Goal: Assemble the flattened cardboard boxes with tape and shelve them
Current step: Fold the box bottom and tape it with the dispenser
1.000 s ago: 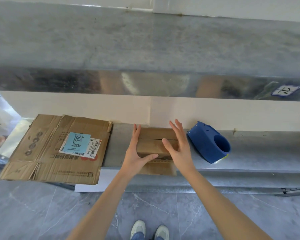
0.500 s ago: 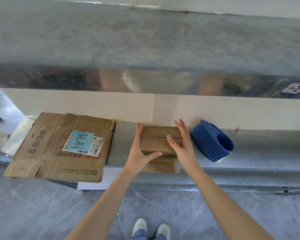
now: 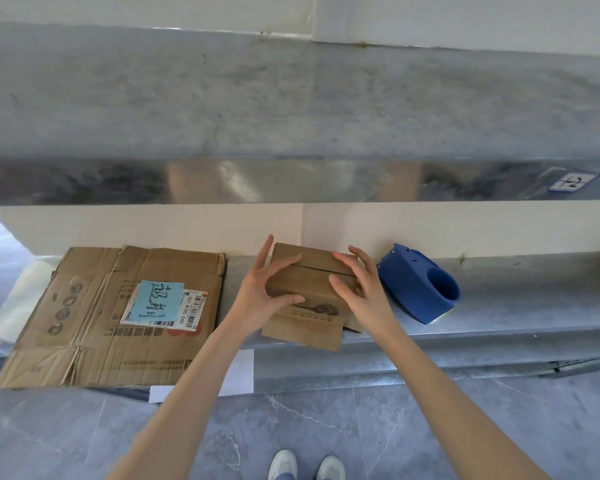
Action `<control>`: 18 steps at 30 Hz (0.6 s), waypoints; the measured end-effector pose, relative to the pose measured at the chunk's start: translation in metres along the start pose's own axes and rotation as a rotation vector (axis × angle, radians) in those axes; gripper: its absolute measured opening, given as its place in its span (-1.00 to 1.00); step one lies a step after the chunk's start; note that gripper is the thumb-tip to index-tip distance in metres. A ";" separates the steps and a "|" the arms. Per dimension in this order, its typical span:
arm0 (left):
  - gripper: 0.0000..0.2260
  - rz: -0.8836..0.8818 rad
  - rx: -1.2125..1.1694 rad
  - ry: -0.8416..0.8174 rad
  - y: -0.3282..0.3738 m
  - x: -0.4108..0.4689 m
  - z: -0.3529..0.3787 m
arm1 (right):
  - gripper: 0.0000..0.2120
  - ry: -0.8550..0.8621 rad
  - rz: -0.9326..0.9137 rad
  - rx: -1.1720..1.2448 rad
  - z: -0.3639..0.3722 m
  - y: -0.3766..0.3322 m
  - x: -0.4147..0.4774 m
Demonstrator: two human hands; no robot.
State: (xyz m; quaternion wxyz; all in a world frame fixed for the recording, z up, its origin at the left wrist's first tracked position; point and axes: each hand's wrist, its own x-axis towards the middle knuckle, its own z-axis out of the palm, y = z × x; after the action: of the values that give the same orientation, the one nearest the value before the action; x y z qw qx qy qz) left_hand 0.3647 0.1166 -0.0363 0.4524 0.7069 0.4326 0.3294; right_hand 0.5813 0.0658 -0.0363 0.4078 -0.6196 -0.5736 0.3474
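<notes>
A small brown cardboard box [image 3: 310,287] stands on the lower metal shelf [image 3: 499,306], its two top flaps folded down with a seam across. My left hand [image 3: 260,292] grips its left side, fingers over the top flaps and thumb on the front face. On the box's right side my right hand [image 3: 357,289] holds it, fingers curled over the top edge. A loose bottom flap sticks out past the shelf's front edge. A blue tape dispenser [image 3: 418,285] lies on the shelf just right of my right hand. A large flattened cardboard box [image 3: 94,323] with a blue label lies at the left.
An upper metal shelf [image 3: 291,109] runs across above, with a shiny front lip and a small label [image 3: 573,181] at the right. A white sheet [image 3: 238,374] hangs under the lower shelf's edge. Grey tiled floor and my shoes [image 3: 305,465] are below.
Both hands shifted from lying flat along the box's sides to curling over its top flaps. The box tilted slightly and its top flaps are pressed down.
</notes>
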 end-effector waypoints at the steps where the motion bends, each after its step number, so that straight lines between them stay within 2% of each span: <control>1: -0.40 0.009 0.003 -0.012 -0.001 0.001 -0.004 | -0.61 -0.017 0.003 -0.008 0.000 0.000 -0.001; 7: -0.39 0.042 0.064 0.008 -0.004 -0.004 -0.005 | -0.53 -0.060 -0.009 -0.074 -0.005 0.002 -0.005; 12: -0.42 0.045 0.146 0.056 -0.002 -0.011 -0.002 | -0.58 -0.095 -0.051 -0.194 -0.008 0.001 0.000; 18: -0.44 0.055 0.394 0.164 0.010 -0.020 0.003 | -0.65 -0.096 -0.192 -0.492 -0.019 -0.007 0.010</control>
State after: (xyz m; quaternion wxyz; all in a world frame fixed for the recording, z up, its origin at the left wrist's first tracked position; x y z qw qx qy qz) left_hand 0.3621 0.0948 -0.0292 0.2596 0.7641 0.5047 0.3068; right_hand 0.5961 0.0737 -0.0221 0.2486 -0.6257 -0.7156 0.1861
